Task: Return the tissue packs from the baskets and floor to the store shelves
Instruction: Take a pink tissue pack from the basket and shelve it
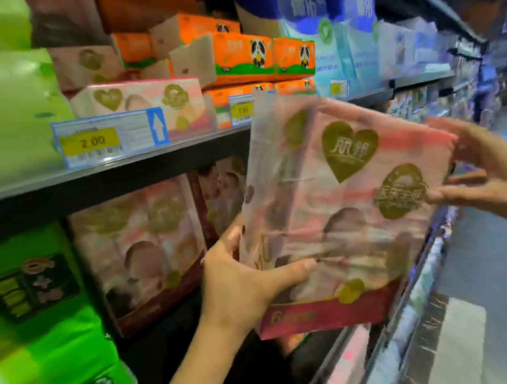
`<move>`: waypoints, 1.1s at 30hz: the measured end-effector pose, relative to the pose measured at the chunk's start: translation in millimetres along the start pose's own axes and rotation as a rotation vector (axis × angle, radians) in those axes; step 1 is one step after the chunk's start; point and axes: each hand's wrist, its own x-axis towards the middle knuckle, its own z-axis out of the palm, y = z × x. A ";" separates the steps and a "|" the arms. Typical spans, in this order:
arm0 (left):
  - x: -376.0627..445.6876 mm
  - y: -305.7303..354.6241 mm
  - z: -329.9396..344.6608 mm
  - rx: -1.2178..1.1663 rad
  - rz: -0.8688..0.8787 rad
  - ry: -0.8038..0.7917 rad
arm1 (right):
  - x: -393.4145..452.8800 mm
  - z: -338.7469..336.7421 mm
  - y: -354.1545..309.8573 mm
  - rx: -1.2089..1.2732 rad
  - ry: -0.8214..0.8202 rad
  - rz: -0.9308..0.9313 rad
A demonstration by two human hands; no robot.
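Left hand (244, 289) fingers curl round the lower-left edge of one pink tissue multipack (341, 211); right hand (488, 174) fingers lie straight against its upper-right corner. The pack is held tilted before the lower shelf (183, 345), beside two matching packs (141, 249). Judged light, soft, film-slick: best gripped at opposite edges.

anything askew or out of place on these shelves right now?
Yes. The orange panda tissue boxes on the upper shelf are stacked crooked, some turned at angles. The pink tissue pack is off the shelf, tilted, gripped by the left hand with the right hand at its far edge. No visible damage or spills.
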 end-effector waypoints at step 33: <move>77.0 -96.2 37.6 1.201 -0.307 0.397 | 128.2 228.4 141.0 0.005 -0.067 0.042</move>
